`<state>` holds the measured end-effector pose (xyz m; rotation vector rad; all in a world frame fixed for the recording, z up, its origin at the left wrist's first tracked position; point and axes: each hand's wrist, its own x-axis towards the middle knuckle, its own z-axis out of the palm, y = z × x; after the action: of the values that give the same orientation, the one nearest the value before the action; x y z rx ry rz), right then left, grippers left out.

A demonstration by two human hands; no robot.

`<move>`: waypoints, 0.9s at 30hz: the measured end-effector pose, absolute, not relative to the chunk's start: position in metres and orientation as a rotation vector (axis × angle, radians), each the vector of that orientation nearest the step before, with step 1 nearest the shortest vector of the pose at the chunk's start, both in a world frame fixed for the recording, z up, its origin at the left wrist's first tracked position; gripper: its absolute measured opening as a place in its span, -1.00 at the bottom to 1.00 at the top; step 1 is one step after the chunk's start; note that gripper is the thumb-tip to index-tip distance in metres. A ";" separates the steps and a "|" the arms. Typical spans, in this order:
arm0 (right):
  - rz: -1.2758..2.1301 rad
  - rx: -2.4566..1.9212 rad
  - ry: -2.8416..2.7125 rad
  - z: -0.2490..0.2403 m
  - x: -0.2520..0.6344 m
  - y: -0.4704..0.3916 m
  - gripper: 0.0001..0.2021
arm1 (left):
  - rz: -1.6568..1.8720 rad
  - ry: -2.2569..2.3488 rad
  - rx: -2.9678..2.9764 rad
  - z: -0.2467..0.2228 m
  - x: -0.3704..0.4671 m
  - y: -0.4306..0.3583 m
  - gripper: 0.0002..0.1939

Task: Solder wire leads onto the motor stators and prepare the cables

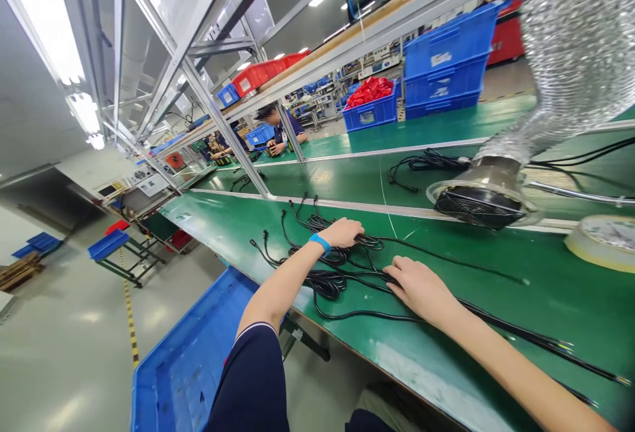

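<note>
Several black cables [327, 284] lie in coiled bundles on the green workbench [357, 339], their plug ends toward the left and back and their stripped ends toward the right. My left hand [346, 232], with a blue band at the wrist, is closed over the upper part of the coils; what its fingers hold is partly hidden under it. My right hand [414, 284] rests to the right of the coils, its fingers curled over black cables that run on to the right beneath my forearm.
A fume hood [496, 187] on a silver duct stands at the back right, beside a tape roll [605, 240]. A blue tub [183, 359] is below the bench's left edge. Blue bins [441, 68] and a co-worker [280, 129] are across the bench.
</note>
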<state>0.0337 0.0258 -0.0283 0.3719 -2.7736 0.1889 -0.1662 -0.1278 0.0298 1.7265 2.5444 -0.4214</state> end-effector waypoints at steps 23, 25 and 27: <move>0.205 0.271 -2.993 -0.002 0.043 0.011 -0.92 | -0.404 2.890 1.410 0.016 -0.170 -0.117 -0.76; 0.250 0.280 -2.998 -0.003 0.046 0.023 -0.94 | -0.377 2.927 1.387 0.014 -0.167 -0.118 -0.78; 0.279 0.276 -2.990 -0.004 0.049 0.035 -0.95 | -0.343 2.983 1.347 0.012 -0.163 -0.120 -0.80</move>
<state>0.0489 0.0347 -0.0038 0.2764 -2.9901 0.2790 -0.1632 -0.1197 0.0123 1.3473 2.9828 -0.3426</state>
